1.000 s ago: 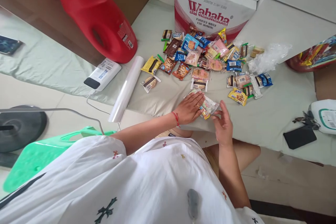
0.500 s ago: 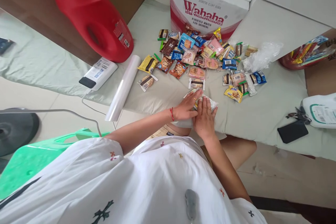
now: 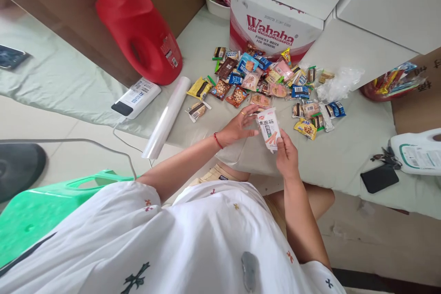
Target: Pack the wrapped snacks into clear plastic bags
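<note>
A white snack packet (image 3: 269,128) with dark lettering and a picture of orange-brown sticks is tilted up above the table's near edge. My right hand (image 3: 287,154) grips its lower right corner between thumb and fingers. Just left of the packet, my left hand (image 3: 239,126) has its fingers apart and holds nothing; whether a fingertip touches the packet I cannot tell. Beyond both hands lies a loose pile of wrapped cookies and biscuits (image 3: 251,80). A smaller group (image 3: 312,119) sits to the right, with a yellow cookie packet (image 3: 305,128) nearest me.
At left stand a red jug (image 3: 144,36), a white device (image 3: 136,98) with a cable, and a clear film roll (image 3: 167,119). A Wahaha carton (image 3: 275,27) backs the pile. Crumpled plastic (image 3: 341,83), a black phone (image 3: 379,178), keys (image 3: 386,158) and a white bottle (image 3: 418,151) are rightward.
Both hands were pressed flat on a packet at the table's edge. Now my right hand holds a white packet up, and my left hand has come away to the left with fingers spread.
</note>
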